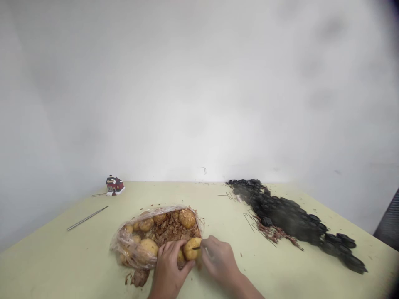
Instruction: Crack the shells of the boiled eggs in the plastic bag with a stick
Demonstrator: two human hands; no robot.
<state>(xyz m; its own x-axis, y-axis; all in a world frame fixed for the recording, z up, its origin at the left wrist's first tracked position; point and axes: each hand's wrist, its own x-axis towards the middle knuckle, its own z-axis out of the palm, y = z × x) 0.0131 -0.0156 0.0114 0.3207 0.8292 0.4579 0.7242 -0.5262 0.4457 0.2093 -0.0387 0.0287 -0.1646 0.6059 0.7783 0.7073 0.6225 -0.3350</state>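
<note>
Low in the head view, my left hand [171, 261] is closed around the side of a yellow potato [190, 251]. My right hand [220, 257] pinches a thin dark tool [196, 248] whose end lies against the potato; my fingers hide the rest, so its kind does not show. Both hands are at the near right edge of an open clear plastic bag [116, 245]. Inside it are several potatoes [148, 247] and a heap of brown scraps [173, 228].
A thin metal rod [88, 218] lies to the left, before a small red toy house [114, 185]. Black round parts [280, 211] pile along the right, with thin wires [255, 224] and reddish bits [276, 232] beside them. A brown clump [140, 277] sits by the bag on the yellow table [62, 265].
</note>
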